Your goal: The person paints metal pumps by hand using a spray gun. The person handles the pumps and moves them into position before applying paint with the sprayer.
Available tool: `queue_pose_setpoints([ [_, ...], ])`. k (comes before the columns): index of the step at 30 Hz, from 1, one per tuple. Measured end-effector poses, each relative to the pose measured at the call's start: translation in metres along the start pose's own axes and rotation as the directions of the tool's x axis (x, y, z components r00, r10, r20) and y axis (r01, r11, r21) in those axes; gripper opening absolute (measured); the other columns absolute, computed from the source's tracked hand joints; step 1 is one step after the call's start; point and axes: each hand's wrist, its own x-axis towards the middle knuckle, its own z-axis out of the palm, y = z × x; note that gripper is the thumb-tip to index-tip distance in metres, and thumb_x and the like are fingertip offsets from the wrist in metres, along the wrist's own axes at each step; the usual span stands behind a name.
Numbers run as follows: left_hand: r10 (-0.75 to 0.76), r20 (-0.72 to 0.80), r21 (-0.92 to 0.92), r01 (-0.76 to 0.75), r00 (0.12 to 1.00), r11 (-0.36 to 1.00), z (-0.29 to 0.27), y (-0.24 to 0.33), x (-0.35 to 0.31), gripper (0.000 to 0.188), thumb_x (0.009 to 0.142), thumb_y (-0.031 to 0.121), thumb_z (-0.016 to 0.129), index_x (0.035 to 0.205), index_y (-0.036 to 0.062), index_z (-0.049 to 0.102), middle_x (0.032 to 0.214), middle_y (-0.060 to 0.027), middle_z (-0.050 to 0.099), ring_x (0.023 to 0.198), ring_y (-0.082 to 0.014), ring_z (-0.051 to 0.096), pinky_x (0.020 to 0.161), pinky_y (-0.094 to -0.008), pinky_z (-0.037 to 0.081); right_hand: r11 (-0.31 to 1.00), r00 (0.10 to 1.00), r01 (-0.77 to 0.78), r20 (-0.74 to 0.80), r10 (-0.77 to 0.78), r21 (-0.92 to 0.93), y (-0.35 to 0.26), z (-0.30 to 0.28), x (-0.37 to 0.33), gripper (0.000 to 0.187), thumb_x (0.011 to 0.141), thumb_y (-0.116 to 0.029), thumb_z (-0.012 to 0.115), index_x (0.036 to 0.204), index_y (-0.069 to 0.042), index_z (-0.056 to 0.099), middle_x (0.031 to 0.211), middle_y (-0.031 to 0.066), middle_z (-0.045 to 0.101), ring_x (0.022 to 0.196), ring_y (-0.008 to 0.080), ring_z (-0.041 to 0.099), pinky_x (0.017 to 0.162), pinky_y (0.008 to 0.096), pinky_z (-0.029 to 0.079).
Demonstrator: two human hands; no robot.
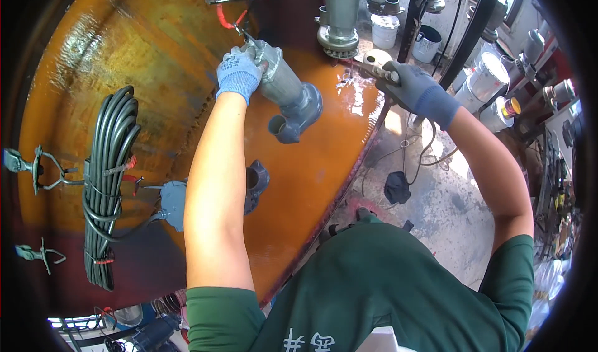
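My gloved left hand (239, 73) grips the top end of a grey submersible pump (283, 84). The pump hangs tilted, its round volute and outlet toward the lower right, below a hook with a red strap. In my gloved right hand (414, 89) is what looks like a spray gun (375, 70), its nozzle end pointing left. A hose trails down from it. Behind my left forearm is another blue-grey pump (172, 206), partly hidden. Close to the gun's nozzle hangs a second upright pump (342, 19).
A large glossy orange-brown sheet (311, 196) backs the hanging pumps. Bundled black cable (111, 178) hangs at the left, with hooks (38, 167) beside it. White buckets (489, 75) and pump parts stand at the right. The hose (430, 150) and a dark cloth-like thing (397, 188) lie on the floor.
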Motion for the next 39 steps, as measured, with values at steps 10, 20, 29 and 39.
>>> queue_pose_setpoints([
  [10,-0.029,-0.060,-0.052,0.026,0.998,0.998,-0.005,0.014,-0.006,0.064,0.096,0.060,0.067,0.138,0.0114,0.066,0.136,-0.0146,0.063,0.128,-0.0322,0.062,0.104,-0.0476,0.054,0.932,0.914,-0.148,0.405,0.002,0.331,-0.020,0.002,0.017,0.032,0.103,-0.033,0.069,0.115,-0.003,0.066,0.085,0.0120,0.077,0.072,0.0175,0.077,0.069,0.0343,0.062],
  [20,-0.072,-0.032,-0.031,0.071,0.997,0.997,-0.003,0.014,-0.012,0.068,0.097,0.060,0.066,0.144,0.0105,0.063,0.140,-0.0151,0.062,0.131,-0.0313,0.061,0.107,-0.0461,0.053,0.999,0.963,-0.027,0.271,0.014,0.044,-0.045,0.000,0.036,0.037,0.100,-0.038,0.070,0.118,-0.005,0.067,0.090,0.0128,0.078,0.093,0.0334,0.077,0.089,0.0430,0.058],
  [29,-0.031,-0.073,-0.033,0.029,0.997,0.999,0.002,0.005,-0.012,0.067,0.091,0.055,0.074,0.143,0.0133,0.065,0.139,-0.0157,0.062,0.132,-0.0340,0.059,0.108,-0.0472,0.051,0.998,0.967,-0.014,0.254,-0.001,0.054,-0.028,0.016,0.030,0.035,0.102,-0.042,0.068,0.111,-0.008,0.064,0.078,0.0068,0.075,0.075,0.0195,0.077,0.080,0.0407,0.059],
  [39,-0.010,-0.013,-0.192,0.008,1.000,0.981,0.026,-0.027,0.008,0.075,0.086,0.044,0.078,0.154,0.0218,0.055,0.151,-0.0132,0.057,0.141,-0.0348,0.052,0.116,-0.0495,0.045,0.962,0.972,-0.086,0.233,0.024,0.260,0.013,0.056,0.004,0.025,0.103,-0.032,0.067,0.108,-0.007,0.065,0.080,0.0123,0.076,0.077,0.0246,0.077,0.075,0.0388,0.057],
])
